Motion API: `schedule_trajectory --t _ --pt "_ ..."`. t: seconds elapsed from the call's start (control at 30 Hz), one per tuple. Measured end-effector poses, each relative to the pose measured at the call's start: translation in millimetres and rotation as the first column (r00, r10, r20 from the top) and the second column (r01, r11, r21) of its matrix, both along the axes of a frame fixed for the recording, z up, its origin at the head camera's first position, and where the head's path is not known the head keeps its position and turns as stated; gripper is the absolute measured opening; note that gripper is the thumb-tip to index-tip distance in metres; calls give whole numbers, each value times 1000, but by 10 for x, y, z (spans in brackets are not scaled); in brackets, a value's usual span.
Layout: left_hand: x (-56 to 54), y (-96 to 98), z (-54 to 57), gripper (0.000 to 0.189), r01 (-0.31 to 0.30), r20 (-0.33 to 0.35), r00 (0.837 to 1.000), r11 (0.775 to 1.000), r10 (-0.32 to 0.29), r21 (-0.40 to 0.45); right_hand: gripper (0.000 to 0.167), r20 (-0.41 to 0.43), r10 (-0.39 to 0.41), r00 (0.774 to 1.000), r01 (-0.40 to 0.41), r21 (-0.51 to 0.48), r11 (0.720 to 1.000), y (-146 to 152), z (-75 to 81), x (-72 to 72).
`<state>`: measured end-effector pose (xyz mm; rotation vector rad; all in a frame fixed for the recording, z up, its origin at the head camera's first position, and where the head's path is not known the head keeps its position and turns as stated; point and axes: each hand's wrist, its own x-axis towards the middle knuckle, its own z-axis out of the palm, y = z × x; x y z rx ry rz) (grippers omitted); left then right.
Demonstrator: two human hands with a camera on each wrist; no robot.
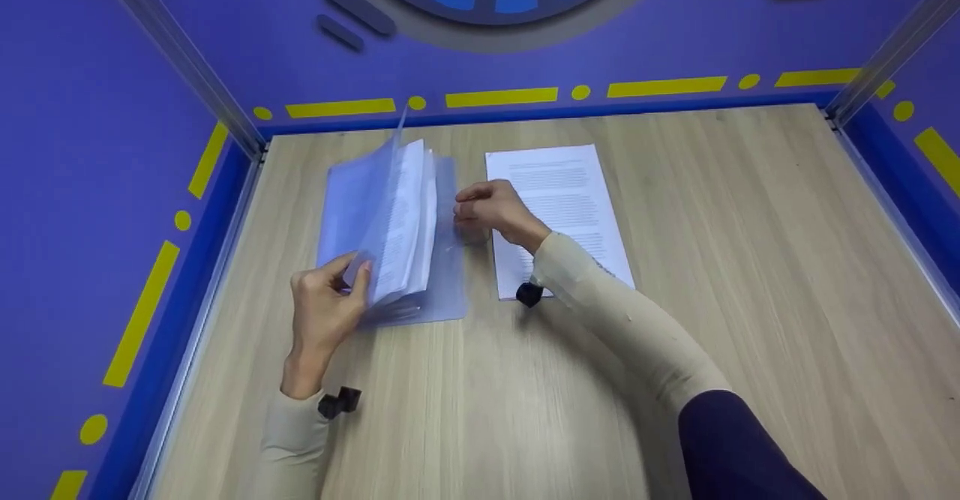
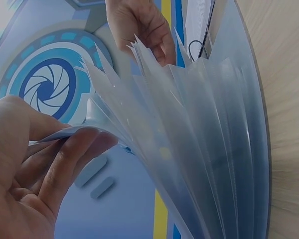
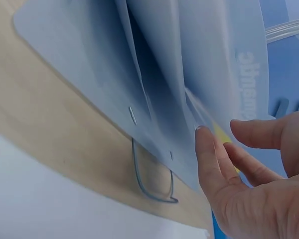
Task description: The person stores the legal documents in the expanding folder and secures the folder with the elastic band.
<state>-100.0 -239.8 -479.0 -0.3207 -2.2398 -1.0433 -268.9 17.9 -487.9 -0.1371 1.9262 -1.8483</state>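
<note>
A translucent bluish expanding file folder stands fanned on the left part of the table, with printed sheets between its leaves. My left hand pinches the lifted cover at its near corner, thumb on one side and fingers on the other, also plain in the left wrist view. My right hand is beside the folder's right edge; the right wrist view shows its thumb and fingers apart, with nothing between them. A thin elastic loop hangs from the folder's rim. Pleated dividers spread out in the left wrist view.
Right of the folder, a stack of printed paper lies flat on the wooden table, partly under my right forearm. Blue panels with yellow marks close off the back and both sides. Each wrist carries a small black camera.
</note>
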Motion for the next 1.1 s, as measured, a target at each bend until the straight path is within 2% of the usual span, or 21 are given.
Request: schedule_trajectory --t 0.33,0.53,0.7,1.1 --pt "-2 20 -16 14 -1 1 1000 1000 1 16 39 -41 3 999 0 57 998 252 61 12" --pt "5 19 -19 13 -8 -8 1000 1000 8 14 34 -103 8 995 9 165 986 470 93 13" --pt "10 20 -23 12 -4 -5 1000 1000 4 10 37 -161 11 987 27 231 972 677 85 19" --pt "1 26 -33 12 -8 -9 1000 1000 8 14 39 -281 4 960 122 429 895 1083 78 34"
